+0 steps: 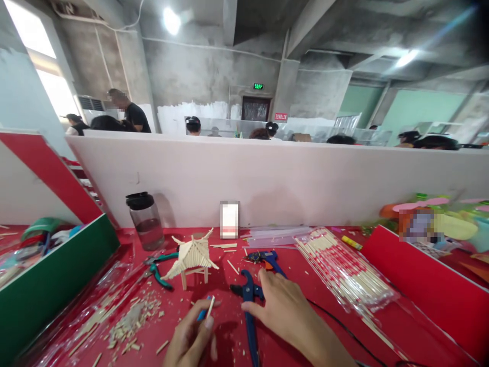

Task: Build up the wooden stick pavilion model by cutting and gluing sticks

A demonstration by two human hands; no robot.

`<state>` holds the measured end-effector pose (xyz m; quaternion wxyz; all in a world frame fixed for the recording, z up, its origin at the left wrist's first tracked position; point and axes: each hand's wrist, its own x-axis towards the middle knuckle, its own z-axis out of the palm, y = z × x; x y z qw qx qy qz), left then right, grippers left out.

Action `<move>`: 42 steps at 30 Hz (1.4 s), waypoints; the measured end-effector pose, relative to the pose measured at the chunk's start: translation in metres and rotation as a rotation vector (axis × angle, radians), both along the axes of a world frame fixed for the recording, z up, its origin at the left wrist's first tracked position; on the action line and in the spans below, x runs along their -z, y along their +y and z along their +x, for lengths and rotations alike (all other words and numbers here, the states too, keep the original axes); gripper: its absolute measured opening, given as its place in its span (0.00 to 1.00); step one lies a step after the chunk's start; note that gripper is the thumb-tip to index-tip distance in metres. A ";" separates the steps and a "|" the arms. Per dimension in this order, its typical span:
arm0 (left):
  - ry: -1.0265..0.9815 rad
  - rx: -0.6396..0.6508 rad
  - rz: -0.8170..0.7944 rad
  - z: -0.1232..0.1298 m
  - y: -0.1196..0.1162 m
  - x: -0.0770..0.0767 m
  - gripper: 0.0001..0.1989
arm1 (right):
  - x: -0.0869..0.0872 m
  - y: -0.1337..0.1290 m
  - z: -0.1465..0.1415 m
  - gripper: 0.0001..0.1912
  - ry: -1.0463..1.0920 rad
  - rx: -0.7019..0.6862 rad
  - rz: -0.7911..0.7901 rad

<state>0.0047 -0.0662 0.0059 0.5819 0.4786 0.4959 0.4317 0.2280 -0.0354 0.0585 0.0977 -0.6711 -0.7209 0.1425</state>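
Observation:
My left hand [194,331] is closed on a short wooden stick [211,307] and a small blue object [201,315], which I cannot name because the fingers partly hide it. My right hand [286,308] lies over a dark blue hand cutter [249,316], its thumb across one handle; the fingers are bent down around its upper part and partly hidden. Beyond my left hand stands a small pavilion model [194,255] of wooden sticks with a pointed roof and upturned corners. A blue glue gun [269,259] rests just past the cutter.
Green-handled pliers [160,275] lie left of the model, near a water bottle [145,221]. Wood scraps [133,318] are heaped at front left. Packaged sticks [344,270] lie at right, with a black cable [344,326] nearby. Green [61,280] and red [416,290] boards flank the table.

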 end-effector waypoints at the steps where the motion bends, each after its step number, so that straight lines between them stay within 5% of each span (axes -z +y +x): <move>1: 0.011 -0.003 0.012 0.002 0.001 -0.002 0.38 | 0.007 -0.002 -0.004 0.40 -0.044 0.017 -0.025; 4: 0.038 0.049 0.049 0.007 0.005 -0.010 0.38 | 0.022 -0.012 -0.018 0.51 -0.119 0.039 -0.092; 10: 0.009 0.165 0.043 0.011 0.017 -0.011 0.39 | 0.030 -0.015 -0.027 0.39 -0.199 0.032 -0.051; 15: -0.041 0.118 0.009 0.009 0.019 -0.006 0.37 | -0.002 0.001 0.015 0.26 -0.062 -0.065 -0.153; 19: -0.048 0.130 -0.011 0.005 0.019 -0.007 0.38 | -0.039 0.017 0.052 0.25 0.115 -0.350 -0.384; 22: -0.059 0.117 -0.014 0.002 0.019 -0.008 0.39 | -0.049 0.026 0.060 0.27 0.252 -0.506 -0.472; 28: -0.064 0.145 -0.020 -0.001 0.020 -0.004 0.36 | -0.037 0.028 0.047 0.25 0.396 -0.651 -0.507; 42: -0.009 0.227 0.025 -0.012 0.021 -0.013 0.36 | -0.029 0.018 0.026 0.21 0.377 -0.558 -0.328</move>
